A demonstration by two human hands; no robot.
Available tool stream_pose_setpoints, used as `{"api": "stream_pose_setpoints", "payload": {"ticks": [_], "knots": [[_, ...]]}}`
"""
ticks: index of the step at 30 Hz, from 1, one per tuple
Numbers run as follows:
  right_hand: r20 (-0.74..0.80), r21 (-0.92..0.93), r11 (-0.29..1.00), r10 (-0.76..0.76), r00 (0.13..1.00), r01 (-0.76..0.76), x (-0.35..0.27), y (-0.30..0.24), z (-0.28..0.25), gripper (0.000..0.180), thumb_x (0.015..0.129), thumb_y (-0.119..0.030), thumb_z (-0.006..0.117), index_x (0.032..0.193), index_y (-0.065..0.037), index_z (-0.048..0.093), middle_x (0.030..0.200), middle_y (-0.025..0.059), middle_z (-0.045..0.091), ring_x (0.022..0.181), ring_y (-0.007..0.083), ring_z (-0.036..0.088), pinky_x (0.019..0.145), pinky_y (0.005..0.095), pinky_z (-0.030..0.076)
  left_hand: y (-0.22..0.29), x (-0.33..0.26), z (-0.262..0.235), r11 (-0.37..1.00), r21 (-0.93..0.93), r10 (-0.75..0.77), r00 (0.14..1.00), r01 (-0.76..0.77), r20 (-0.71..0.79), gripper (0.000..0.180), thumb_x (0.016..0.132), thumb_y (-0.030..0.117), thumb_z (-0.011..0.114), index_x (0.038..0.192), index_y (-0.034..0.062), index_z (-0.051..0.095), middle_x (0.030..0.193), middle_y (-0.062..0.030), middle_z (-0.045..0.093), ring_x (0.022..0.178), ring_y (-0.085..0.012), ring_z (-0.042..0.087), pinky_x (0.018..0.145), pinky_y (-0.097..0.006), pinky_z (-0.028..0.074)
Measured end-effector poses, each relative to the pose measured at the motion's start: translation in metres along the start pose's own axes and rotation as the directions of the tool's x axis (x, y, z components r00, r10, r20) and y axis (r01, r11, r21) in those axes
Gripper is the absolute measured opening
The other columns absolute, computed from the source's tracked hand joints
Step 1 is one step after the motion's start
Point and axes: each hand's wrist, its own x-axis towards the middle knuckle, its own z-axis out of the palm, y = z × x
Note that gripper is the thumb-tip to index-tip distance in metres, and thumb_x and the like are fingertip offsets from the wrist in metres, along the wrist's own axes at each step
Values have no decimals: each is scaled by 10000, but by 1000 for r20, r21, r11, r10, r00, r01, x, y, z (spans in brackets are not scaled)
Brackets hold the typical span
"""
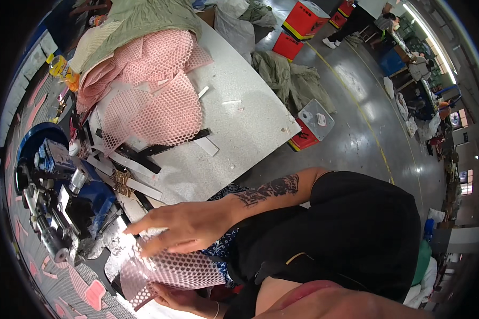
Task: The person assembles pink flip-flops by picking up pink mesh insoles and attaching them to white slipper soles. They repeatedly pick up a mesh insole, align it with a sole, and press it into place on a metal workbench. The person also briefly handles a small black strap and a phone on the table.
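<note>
Pink honeycomb mesh (189, 268) curves beneath loosely spread right fingers (155, 245), its edge grasped by left fingers (160, 292).

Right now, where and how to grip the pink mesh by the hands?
Probably pinch the pink mesh by its end nearest the black shirt, from that side: it's thin, and that end lies clear of the right hand and left hand.
</note>
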Motion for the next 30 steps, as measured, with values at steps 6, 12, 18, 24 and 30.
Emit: {"api": "stream_pose_setpoints", "payload": {"ticks": [6,12,18,24,30], "knots": [[204,474,724,463,863,-501,-10,-1,-15,639,872,-276,679,1382,-27,384,995,89,671,917,163,622,836,320,480,38,0,66,993,35,-91,941,109,-326,299,924,58,517,1185,-87,532,1222,-214,534,1087,-286,561,915,-398,478],[240,526,676,464,852,-516,-28,11,-28,303,892,-181,654,1094,39,608,930,52,673,867,61,577,774,252,474,15,13,43,964,224,131,989,-145,75,442,962,323,468,1224,-29,514,1224,-178,511,1102,-288,527,934,-430,457],[210,436,659,588,781,-613,-12,12,-33,270,895,-166,645,1079,30,629,929,61,686,833,74,601,745,260,490,33,18,73,987,-62,-138,977,149,161,455,977,332,382,1200,-44,512,1201,-189,514,1099,-293,518,896,-440,452],[-9,155,848,513,858,-506,-2,-2,-28,299,906,-146,622,1168,-2,613,981,90,693,863,106,640,782,255,498,57,32,94,962,251,90,993,-105,72,390,973,292,418,671,49,460,634,33,444,601,-51,365,512,-255,284],[-282,157,940,338,898,-304,1,-18,-27,295,859,-79,639,1102,87,614,987,124,680,873,152,625,806,269,475,100,39,126,910,-252,-224,903,328,367,421,986,342,451,898,-33,620,818,-45,638,724,-82,572,679,-233,451]]}}
